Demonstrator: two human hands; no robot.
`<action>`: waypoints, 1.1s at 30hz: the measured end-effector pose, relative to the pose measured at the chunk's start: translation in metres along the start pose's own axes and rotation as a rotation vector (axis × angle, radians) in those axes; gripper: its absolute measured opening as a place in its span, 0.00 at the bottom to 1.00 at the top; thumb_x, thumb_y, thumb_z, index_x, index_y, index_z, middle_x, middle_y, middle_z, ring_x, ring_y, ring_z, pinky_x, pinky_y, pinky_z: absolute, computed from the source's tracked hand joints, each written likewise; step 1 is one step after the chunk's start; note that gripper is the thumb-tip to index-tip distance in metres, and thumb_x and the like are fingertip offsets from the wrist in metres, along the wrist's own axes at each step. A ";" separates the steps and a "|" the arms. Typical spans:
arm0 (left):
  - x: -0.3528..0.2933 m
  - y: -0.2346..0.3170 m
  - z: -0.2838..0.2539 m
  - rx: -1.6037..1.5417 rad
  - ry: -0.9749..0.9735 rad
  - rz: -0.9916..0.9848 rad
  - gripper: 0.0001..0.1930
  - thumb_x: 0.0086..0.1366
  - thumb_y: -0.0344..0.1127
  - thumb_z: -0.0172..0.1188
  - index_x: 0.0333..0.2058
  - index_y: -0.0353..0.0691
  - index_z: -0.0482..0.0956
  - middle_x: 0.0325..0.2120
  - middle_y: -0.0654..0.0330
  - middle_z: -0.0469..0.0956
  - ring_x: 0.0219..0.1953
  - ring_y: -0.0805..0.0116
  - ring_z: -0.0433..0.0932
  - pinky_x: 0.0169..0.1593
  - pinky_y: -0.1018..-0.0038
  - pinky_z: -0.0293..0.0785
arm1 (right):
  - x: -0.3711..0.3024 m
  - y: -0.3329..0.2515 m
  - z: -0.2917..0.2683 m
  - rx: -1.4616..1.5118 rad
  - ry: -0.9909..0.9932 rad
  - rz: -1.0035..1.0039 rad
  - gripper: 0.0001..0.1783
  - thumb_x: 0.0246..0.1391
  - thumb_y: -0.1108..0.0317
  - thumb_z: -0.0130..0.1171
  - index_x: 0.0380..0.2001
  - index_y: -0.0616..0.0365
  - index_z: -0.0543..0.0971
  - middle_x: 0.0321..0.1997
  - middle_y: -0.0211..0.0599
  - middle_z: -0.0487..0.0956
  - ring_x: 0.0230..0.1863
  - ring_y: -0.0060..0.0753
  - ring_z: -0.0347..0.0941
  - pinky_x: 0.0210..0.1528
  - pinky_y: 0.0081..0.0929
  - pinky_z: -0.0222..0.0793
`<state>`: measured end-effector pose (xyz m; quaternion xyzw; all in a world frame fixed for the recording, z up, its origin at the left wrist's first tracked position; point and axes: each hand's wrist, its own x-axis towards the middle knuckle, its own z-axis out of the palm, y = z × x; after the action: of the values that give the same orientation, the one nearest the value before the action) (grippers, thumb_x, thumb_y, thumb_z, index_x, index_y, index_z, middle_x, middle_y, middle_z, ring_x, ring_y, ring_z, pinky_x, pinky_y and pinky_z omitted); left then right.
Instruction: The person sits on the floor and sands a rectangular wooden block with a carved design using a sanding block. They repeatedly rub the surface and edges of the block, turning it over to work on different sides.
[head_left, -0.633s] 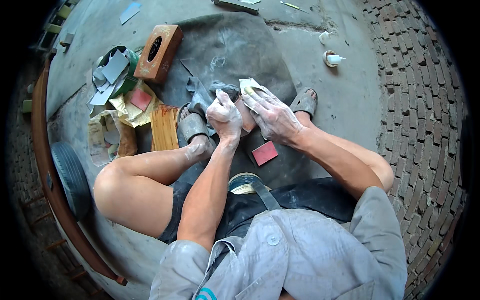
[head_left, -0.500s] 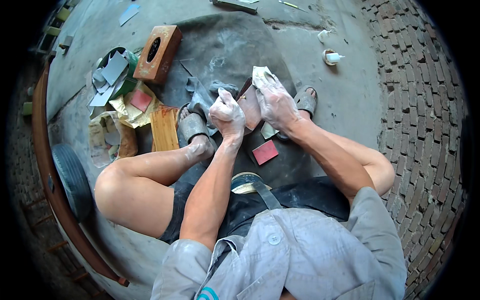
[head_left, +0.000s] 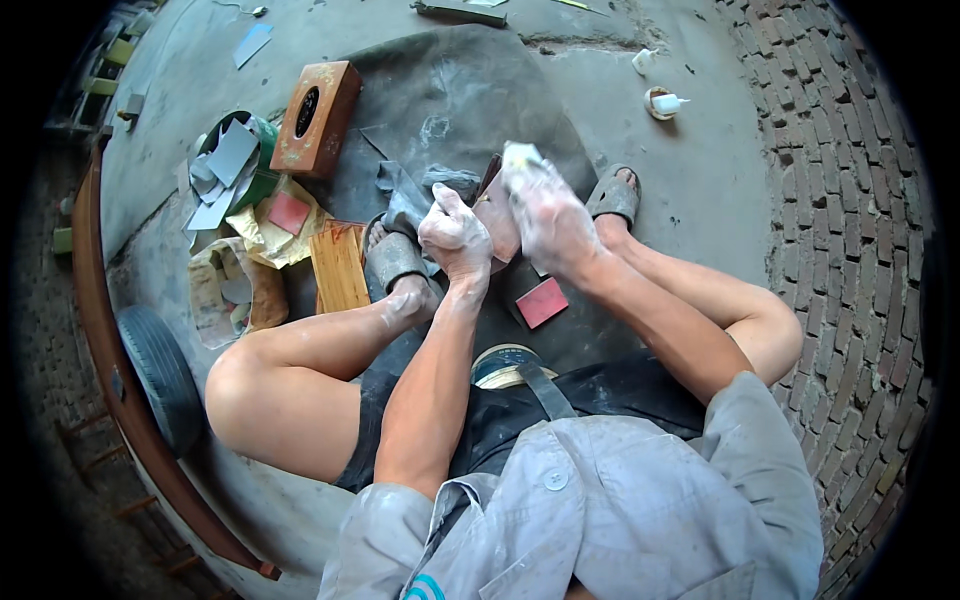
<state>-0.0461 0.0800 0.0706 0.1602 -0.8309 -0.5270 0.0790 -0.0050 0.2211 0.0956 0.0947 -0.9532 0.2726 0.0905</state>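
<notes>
My left hand [head_left: 455, 238], coated in white dust, is closed with its thumb up on a dusty reddish-brown wooden piece [head_left: 497, 222]. Much of that piece is hidden behind my hands. My right hand [head_left: 553, 215], also whitened and smeared by motion, lies against the piece's right side. A pale folded sheet [head_left: 522, 160] sticks out at its fingertips, gripped in the fingers. A grey rag [head_left: 400, 200] lies just left of the piece. On the dark mat nearer to me rests a red rectangular pad [head_left: 541, 303].
A brown tissue box [head_left: 312, 120] stands at the left beside a green bucket [head_left: 262, 165] of grey sheets. Closer lie a yellow wooden block [head_left: 338, 265] and a tyre [head_left: 160, 375]. A round tin [head_left: 503, 365] sits between my legs. White bottles [head_left: 664, 103] stand far right.
My right hand has shifted slightly along the wooden piece and is now blurred. My left hand keeps its hold. A pale scrap below the right hand is now mostly covered.
</notes>
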 end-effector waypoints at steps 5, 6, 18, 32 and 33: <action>0.001 -0.002 -0.007 -0.033 0.010 -0.045 0.32 0.81 0.47 0.48 0.20 0.26 0.76 0.11 0.48 0.69 0.17 0.61 0.62 0.27 0.57 0.61 | -0.031 -0.037 0.005 -0.020 0.045 -0.132 0.32 0.56 0.70 0.58 0.64 0.75 0.74 0.67 0.68 0.75 0.72 0.63 0.69 0.78 0.51 0.58; 0.000 -0.004 -0.003 -0.037 0.017 -0.026 0.32 0.81 0.47 0.48 0.20 0.26 0.76 0.11 0.47 0.69 0.17 0.61 0.62 0.27 0.57 0.60 | -0.029 -0.028 0.001 0.012 -0.001 -0.159 0.32 0.57 0.70 0.57 0.64 0.75 0.74 0.67 0.68 0.75 0.72 0.63 0.69 0.78 0.51 0.58; -0.001 -0.005 0.001 -0.044 0.036 -0.010 0.34 0.80 0.47 0.49 0.18 0.25 0.76 0.10 0.50 0.71 0.16 0.60 0.63 0.27 0.55 0.61 | -0.004 -0.008 0.004 -0.044 0.086 0.061 0.30 0.57 0.71 0.57 0.61 0.77 0.75 0.65 0.70 0.76 0.70 0.62 0.72 0.77 0.49 0.60; 0.007 -0.015 -0.001 -0.046 0.090 -0.045 0.33 0.80 0.47 0.49 0.20 0.24 0.78 0.11 0.47 0.71 0.16 0.57 0.65 0.28 0.54 0.62 | -0.043 -0.049 -0.005 0.070 0.036 0.013 0.30 0.57 0.72 0.57 0.61 0.78 0.74 0.65 0.71 0.74 0.70 0.69 0.69 0.76 0.50 0.62; 0.005 -0.018 0.000 -0.041 0.093 -0.044 0.33 0.80 0.47 0.50 0.20 0.24 0.78 0.11 0.46 0.72 0.16 0.57 0.65 0.28 0.54 0.62 | -0.030 -0.031 -0.002 0.051 0.030 0.103 0.29 0.57 0.72 0.57 0.61 0.78 0.74 0.65 0.71 0.75 0.69 0.70 0.70 0.75 0.50 0.62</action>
<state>-0.0473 0.0716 0.0539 0.2012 -0.8115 -0.5376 0.1094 0.0315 0.2000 0.1066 0.0436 -0.9481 0.3023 0.0882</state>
